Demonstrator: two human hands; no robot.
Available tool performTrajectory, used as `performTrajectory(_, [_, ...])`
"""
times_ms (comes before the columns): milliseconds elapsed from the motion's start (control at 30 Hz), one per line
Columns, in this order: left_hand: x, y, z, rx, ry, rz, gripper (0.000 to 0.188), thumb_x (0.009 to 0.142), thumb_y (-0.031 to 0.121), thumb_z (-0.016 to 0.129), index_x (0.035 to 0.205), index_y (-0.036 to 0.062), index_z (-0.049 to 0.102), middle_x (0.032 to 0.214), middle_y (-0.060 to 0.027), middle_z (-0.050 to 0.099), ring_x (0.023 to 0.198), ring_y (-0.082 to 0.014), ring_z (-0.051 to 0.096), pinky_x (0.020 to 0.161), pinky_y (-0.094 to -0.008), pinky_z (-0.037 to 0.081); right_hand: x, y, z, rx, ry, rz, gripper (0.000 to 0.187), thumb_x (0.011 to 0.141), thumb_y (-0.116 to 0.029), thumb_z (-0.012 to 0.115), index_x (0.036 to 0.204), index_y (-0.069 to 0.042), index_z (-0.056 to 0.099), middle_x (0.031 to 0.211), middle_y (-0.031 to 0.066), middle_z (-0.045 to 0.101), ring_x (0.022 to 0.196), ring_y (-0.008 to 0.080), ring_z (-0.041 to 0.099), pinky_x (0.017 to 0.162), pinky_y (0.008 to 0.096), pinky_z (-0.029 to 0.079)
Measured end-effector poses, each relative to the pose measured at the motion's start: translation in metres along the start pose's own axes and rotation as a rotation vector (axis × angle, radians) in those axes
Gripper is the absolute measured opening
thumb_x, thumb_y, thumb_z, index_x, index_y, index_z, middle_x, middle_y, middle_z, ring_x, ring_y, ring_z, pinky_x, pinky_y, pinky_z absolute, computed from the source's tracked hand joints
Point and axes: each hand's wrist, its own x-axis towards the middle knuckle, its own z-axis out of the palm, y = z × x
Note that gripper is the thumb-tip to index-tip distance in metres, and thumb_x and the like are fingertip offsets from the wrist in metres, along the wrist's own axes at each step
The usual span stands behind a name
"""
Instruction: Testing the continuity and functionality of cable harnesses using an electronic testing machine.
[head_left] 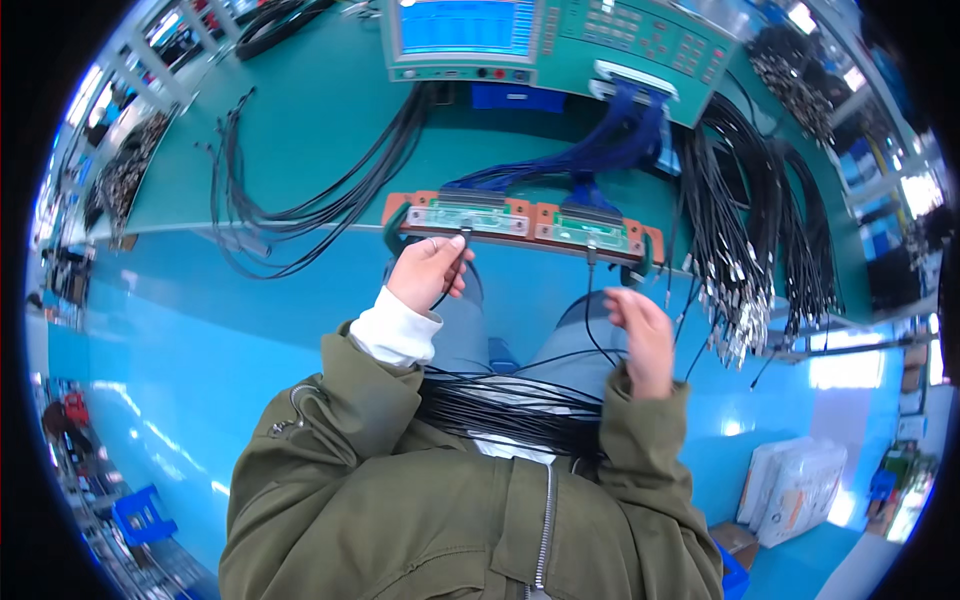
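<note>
My left hand [428, 272] pinches the plug end of a black cable [466, 236] at the left part of a long test fixture [500, 228], which has green circuit boards on an orange-brown base. Whether that plug is fully seated I cannot tell. Another black cable [590, 275] is plugged into the fixture's right part and hangs down in a curve. Just right of it is my right hand [645, 335], raised, with fingers curled together; what they hold, if anything, is hidden. A bundle of black cables [510, 405] lies across my lap.
Blue ribbon cables [570, 155] link the fixture to a green tester [630, 45] with a screen [465, 28]. Black cables [345, 195] lie on the green table [300, 110] at left. A thick cable bunch [735, 270] with metal ends hangs over the right edge.
</note>
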Motion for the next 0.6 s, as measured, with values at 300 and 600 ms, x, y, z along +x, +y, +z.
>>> performTrajectory(300, [-0.085,-0.07,-0.196,2.113,1.004,0.139,0.032,0.079,0.035,0.056,0.09,0.0057,0.065,0.085,-0.0125,0.062,0.081,-0.0249,0.057,0.073,-0.0308,0.044,-0.121,0.047,-0.234,-0.988,0.171,0.436,0.032,0.083,-0.023,0.051,0.105,-0.001,0.059,0.091,0.0106,0.062,0.074,0.02,0.054,0.071,0.03,0.045])
performTrajectory(600, [-0.034,-0.016,-0.203,-0.273,0.654,0.04,0.036,0.088,0.039,0.049,0.071,0.0082,0.057,0.053,0.0025,0.046,0.04,-0.0059,0.031,0.037,-0.0194,0.022,-0.092,-0.029,-0.149,-0.886,0.02,0.299,0.029,0.082,-0.014,0.048,0.106,-0.001,0.058,0.091,0.0102,0.06,0.081,0.0173,0.054,0.075,0.0264,0.043])
